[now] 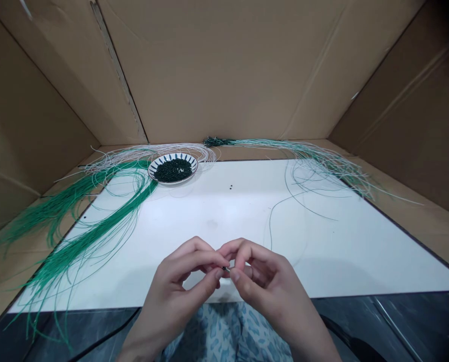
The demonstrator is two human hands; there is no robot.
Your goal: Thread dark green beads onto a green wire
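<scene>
My left hand (179, 286) and my right hand (265, 281) meet low in the middle of the view, above the near edge of a white board (216, 226). Their fingertips pinch a tiny dark bead (223, 268), mostly hidden between them. A thin green wire (270, 226) curves down toward my right hand, though its end is lost behind the fingers. A small patterned plate (173, 157) holding a heap of dark green beads (172, 170) stands at the far edge of the board. Two loose beads (231, 187) lie on the board.
Long bundles of green wire (79, 236) spread over the board's left side and past its edge. Pale wires (149, 152) loop behind the plate, and a green-and-white bundle (295, 150) runs right. Cardboard walls (239, 65) surround the board. A dark surface (378, 322) lies in front.
</scene>
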